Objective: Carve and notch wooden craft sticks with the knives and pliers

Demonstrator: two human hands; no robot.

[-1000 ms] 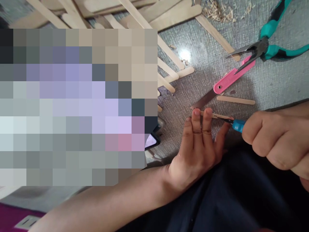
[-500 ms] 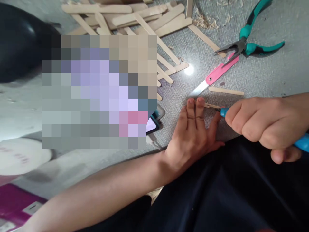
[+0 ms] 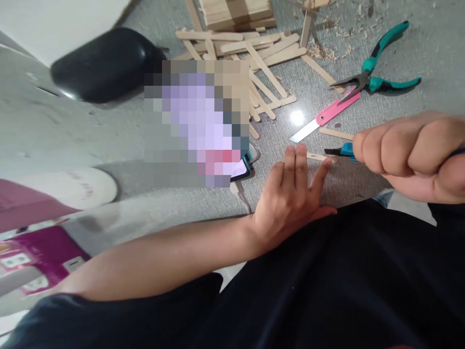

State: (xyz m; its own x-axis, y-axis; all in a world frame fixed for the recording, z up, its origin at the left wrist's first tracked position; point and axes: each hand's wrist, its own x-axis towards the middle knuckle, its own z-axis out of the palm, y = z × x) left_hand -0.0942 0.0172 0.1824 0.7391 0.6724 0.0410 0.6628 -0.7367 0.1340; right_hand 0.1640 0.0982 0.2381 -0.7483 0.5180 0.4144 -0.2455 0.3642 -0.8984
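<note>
My left hand (image 3: 285, 196) lies flat on the grey table, fingers stretched out and thumb spread. Its fingertips press down a small wooden craft stick (image 3: 316, 156) that has a narrow slit in its face. My right hand (image 3: 410, 157) is wrapped in a fist round a blue utility knife (image 3: 348, 150). The knife's dark blade points left, just above the stick's right end and apart from it. Another craft stick (image 3: 336, 133) lies behind, partly covered by the right fist. A pink folding knife (image 3: 336, 110) with its blade out rests beyond the left fingertips.
Green-handled pliers (image 3: 363, 80) lie spread across the pink knife's handle. A pile of craft sticks (image 3: 269, 72) and wood shavings (image 3: 321, 51) sit farther back. A phone (image 3: 239, 169), mostly blurred out, is left of my hand. Beyond it are a black rounded object (image 3: 109, 65) and a white oval object (image 3: 94, 186).
My right hand has lifted the utility knife up and back off the stick, turning so more of its blade shows. The left hand stays in place on the stick. The view has shifted slightly.
</note>
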